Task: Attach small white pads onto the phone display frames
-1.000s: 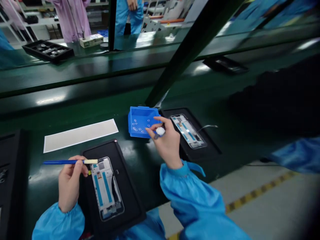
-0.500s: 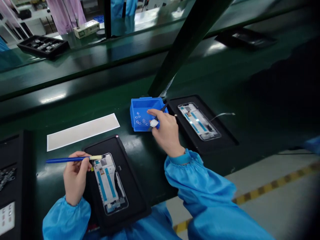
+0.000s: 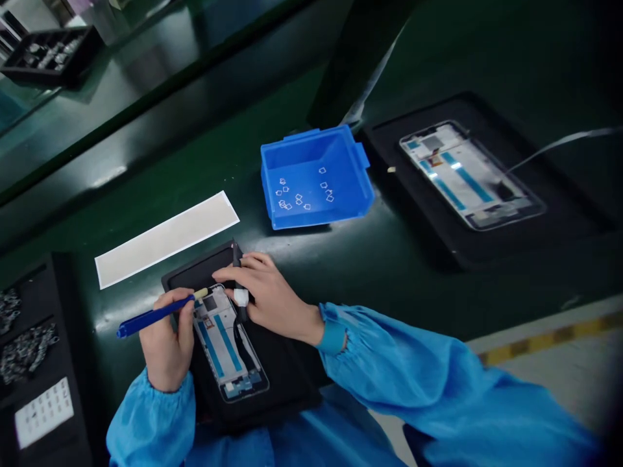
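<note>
A phone frame [image 3: 228, 344] with blue strips lies in a black tray [image 3: 272, 376] near the bench's front edge. My left hand [image 3: 168, 340] grips a blue pen-like tool [image 3: 150, 316], its pale tip touching the frame's top left corner. My right hand [image 3: 267, 295] rests on the frame's top right and holds a thin dark tool [image 3: 237, 285]; one finger wears a white cot. The blue bin [image 3: 316, 175] with several small white rings stands behind, apart from both hands.
A second phone frame [image 3: 470, 175] sits in another black tray [image 3: 438, 227] at the right. A white paper strip [image 3: 168, 237] lies left of the bin. Dark parts trays [image 3: 29, 350] stand at the far left, and a dark post [image 3: 355, 58] rises behind the bin.
My right hand has left the blue bin and come down to the top of the near phone frame. The view has tilted downward. My left hand still holds the blue tool.
</note>
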The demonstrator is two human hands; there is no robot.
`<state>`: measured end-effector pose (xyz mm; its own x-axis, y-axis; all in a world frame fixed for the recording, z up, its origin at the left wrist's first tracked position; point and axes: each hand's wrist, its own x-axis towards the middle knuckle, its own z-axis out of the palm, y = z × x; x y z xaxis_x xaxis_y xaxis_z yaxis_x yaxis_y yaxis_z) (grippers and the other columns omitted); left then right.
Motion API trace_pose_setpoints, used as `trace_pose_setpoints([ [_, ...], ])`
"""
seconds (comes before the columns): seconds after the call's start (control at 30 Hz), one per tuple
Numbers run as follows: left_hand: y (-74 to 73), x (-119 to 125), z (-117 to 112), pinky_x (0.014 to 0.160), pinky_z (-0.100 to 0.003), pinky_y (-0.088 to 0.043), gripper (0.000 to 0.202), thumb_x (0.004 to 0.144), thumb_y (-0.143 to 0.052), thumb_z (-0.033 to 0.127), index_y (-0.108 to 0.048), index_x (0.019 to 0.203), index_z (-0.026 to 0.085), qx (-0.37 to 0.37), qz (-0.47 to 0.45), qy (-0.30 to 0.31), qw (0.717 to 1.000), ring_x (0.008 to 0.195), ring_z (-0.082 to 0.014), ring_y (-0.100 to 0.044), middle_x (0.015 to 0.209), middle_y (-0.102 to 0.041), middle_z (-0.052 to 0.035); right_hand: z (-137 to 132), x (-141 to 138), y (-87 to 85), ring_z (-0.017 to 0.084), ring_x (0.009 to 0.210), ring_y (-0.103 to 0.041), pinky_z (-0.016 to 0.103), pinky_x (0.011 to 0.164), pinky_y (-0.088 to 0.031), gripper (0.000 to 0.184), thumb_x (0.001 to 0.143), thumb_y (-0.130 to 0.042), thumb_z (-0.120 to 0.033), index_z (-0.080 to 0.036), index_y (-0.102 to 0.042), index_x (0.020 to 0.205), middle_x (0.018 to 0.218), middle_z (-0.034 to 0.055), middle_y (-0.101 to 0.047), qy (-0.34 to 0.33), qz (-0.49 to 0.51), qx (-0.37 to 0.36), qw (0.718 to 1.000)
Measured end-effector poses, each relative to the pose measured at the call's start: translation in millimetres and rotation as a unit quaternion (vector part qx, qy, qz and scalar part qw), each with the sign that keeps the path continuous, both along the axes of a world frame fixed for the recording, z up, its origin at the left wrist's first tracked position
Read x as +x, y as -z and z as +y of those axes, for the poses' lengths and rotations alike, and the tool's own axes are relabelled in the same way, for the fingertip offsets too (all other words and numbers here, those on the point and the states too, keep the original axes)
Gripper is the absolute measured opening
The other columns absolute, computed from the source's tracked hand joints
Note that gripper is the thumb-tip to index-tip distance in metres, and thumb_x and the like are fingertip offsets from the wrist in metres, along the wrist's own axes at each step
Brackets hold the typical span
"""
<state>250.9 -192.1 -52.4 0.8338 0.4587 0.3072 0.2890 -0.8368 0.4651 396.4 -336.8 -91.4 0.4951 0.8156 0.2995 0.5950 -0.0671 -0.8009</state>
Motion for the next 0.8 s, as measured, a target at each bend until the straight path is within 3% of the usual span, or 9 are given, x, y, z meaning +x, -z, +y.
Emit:
trace_pose_setpoints([
  [0.17,2.3,-1.1,-2.1,0.078,-0.029,-0.052,0.008,0.092,-0.058,0.023,-0.059,0.100,0.021,-0.018,0.001,-0.025,1.000,0.089,-0.0193,-0.069,0.095,-0.071,-0.0046,-2.0,-0.8,1.9,0.023,0.097,-0.060,0.044,0.101,-0.037,0.034,0.090,-0.050,-0.006,-0.019,-0.060,0.120,0.102,0.0063,-0.072,-0.008,-0.024,-0.007,1.000],
  [0.37,0.9,1.6,-3.9,0.081,-0.031,-0.051,0.006,0.090,-0.060,0.022,-0.061,0.096,0.021,0.004,0.000,-0.007,1.000,0.087,-0.0195,-0.068,0.090,-0.072,-0.0038,-1.5,0.0,3.1,0.023,0.101,-0.060,0.047,0.112,-0.029,0.036,0.088,-0.051,-0.005,-0.021,-0.059,0.120,0.100,0.0038,-0.073,-0.012,-0.004,-0.008,1.000],
  [0.8,-0.2,10.2,-6.9,0.078,-0.032,-0.051,0.005,0.088,-0.062,0.021,-0.062,0.092,0.020,0.029,0.002,0.009,1.000,0.083,-0.0203,-0.068,0.087,-0.071,-0.0035,-1.6,-0.6,1.8,0.024,0.107,-0.057,0.049,0.113,-0.029,0.041,0.088,-0.046,-0.002,-0.022,-0.058,0.122,0.101,0.0026,-0.073,-0.016,0.007,-0.017,1.000],
])
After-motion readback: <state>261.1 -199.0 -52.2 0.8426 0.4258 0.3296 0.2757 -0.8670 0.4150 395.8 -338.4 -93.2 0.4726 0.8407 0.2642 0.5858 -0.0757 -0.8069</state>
